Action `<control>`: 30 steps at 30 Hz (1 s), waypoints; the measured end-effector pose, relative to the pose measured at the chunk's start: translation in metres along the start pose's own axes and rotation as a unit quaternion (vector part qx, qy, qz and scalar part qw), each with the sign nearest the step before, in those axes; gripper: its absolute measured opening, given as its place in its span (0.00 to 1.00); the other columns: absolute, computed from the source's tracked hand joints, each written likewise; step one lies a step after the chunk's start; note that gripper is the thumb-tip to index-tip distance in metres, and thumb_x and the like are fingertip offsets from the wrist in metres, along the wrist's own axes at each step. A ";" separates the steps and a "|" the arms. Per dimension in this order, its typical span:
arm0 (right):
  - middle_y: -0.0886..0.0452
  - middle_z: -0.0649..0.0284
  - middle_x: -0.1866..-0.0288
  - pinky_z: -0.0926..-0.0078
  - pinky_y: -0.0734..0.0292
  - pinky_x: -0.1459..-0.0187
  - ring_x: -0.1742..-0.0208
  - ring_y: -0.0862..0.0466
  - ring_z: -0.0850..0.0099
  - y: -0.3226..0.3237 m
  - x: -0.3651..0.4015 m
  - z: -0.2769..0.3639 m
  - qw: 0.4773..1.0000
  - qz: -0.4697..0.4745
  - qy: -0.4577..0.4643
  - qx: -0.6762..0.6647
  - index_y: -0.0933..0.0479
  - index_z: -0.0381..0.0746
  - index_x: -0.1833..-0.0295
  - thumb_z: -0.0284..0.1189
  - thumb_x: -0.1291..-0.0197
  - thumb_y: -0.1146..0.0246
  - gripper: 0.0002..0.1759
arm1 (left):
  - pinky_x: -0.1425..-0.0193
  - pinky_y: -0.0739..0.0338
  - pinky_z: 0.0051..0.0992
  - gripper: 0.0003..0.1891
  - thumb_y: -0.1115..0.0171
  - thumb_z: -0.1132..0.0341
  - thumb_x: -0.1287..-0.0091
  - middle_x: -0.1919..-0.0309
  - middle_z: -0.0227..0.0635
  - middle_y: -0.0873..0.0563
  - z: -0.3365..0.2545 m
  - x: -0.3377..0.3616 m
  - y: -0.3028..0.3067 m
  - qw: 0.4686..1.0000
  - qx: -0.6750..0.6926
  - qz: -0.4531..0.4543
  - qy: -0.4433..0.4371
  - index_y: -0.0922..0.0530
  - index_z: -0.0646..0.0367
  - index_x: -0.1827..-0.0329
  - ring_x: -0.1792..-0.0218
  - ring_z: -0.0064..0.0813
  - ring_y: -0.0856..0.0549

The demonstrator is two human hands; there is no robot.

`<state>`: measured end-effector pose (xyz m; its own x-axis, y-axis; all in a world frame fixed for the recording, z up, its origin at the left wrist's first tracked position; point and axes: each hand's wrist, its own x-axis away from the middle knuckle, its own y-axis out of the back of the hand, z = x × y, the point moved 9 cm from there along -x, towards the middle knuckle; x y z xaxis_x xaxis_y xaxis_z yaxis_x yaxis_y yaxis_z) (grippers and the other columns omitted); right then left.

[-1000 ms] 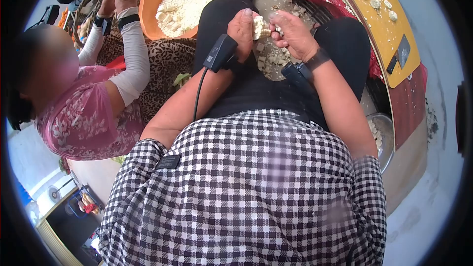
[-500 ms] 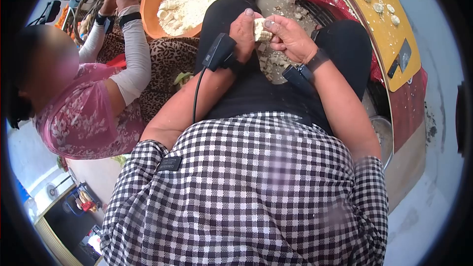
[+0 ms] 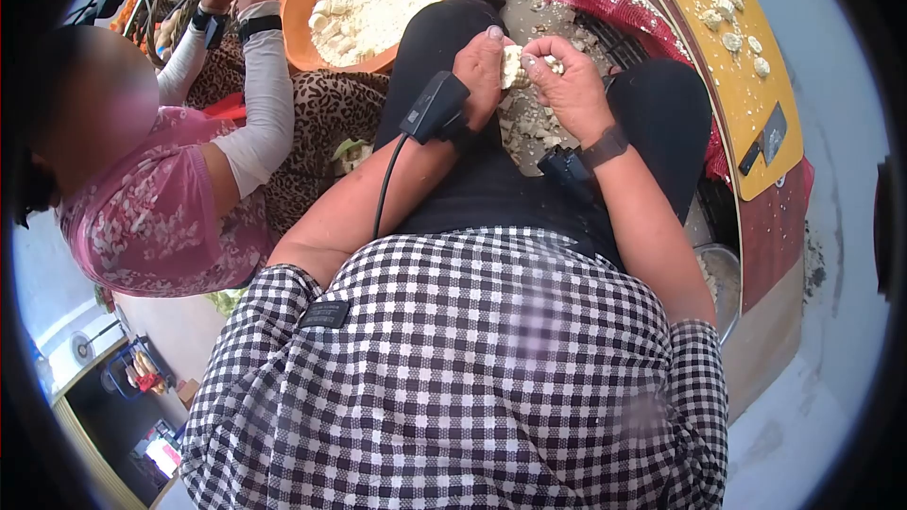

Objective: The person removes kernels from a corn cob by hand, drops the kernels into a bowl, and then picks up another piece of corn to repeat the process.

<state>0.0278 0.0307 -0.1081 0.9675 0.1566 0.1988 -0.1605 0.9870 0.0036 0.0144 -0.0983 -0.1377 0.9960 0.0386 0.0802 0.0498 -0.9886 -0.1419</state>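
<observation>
Between the knees (image 3: pixel 666 104), the left hand (image 3: pixel 480 76) grips a corn cob piece (image 3: pixel 513 68); the right hand (image 3: pixel 573 91) pinches pale kernels (image 3: pixel 556 65) beside it, well clear of the yellow cutting board (image 3: pixel 751 99).

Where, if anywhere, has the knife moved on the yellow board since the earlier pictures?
No: the knife lies in the same spot on the yellow board, near its lower end. Both sit lower in view, suggesting the camera shifted.
</observation>
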 end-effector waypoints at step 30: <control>0.28 0.67 0.67 0.93 0.44 0.83 0.77 0.34 0.87 -0.031 -0.026 0.020 0.947 0.108 -0.070 -0.296 0.35 0.41 0.62 0.22 0.37 0.52 0.03 | 0.69 0.29 0.19 0.21 0.61 0.51 0.25 0.70 0.28 0.21 -0.021 0.005 0.010 0.995 0.089 0.039 0.001 0.25 0.59 0.55 0.72 0.15 0.25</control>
<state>0.0034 -0.0051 -0.0941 0.8825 0.3919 0.2600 -0.1743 0.7859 -0.5933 0.0182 -0.1107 -0.1180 0.9973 -0.0371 0.0633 -0.0149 -0.9475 -0.3195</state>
